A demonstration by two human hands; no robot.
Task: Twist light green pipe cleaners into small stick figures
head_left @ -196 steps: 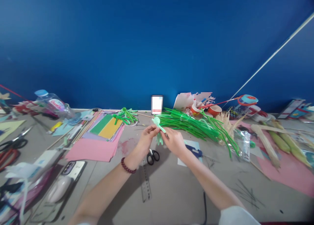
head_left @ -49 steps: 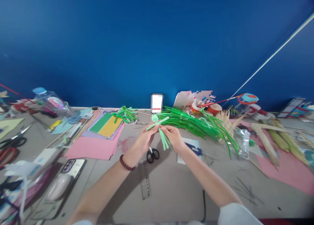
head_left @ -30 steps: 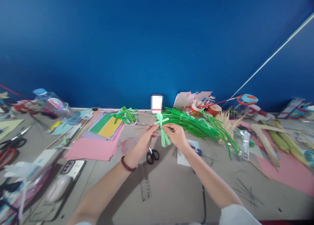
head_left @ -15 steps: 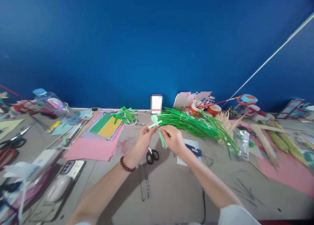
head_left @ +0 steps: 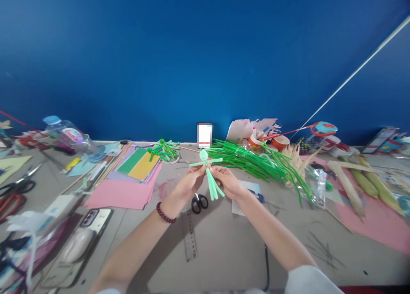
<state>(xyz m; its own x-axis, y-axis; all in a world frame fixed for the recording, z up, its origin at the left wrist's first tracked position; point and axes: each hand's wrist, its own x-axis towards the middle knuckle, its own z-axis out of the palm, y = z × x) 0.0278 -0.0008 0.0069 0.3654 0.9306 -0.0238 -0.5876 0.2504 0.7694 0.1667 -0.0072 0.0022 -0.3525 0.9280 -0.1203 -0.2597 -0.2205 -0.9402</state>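
A pale green pipe-cleaner figure (head_left: 212,183) hangs upright between my hands, with a round head, two arms stretched sideways and several strands as legs. My left hand (head_left: 192,179) pinches it at the middle from the left. From the other side, my right hand (head_left: 227,180) grips it just under the right arm, fingers closed. Below my left hand lie black-handled scissors (head_left: 200,204), their blades partly covered by the hand. A clear ruler (head_left: 190,236) rests beside them on the table. Right behind the figure spreads a bundle of green pipe cleaners (head_left: 253,159).
Pink sheets (head_left: 120,194) and coloured felt lie at left, near a phone (head_left: 92,225) with a white mouse (head_left: 77,245) on it. More green pipe-cleaner pieces (head_left: 165,150) sit at the back. A plastic bottle (head_left: 68,133) leans at far left. Corn husks (head_left: 349,191) lie at right.
The figure has turned to face me, its arms now level and its legs fanned out below. My right hand has shifted slightly, and both hands still hold the figure.
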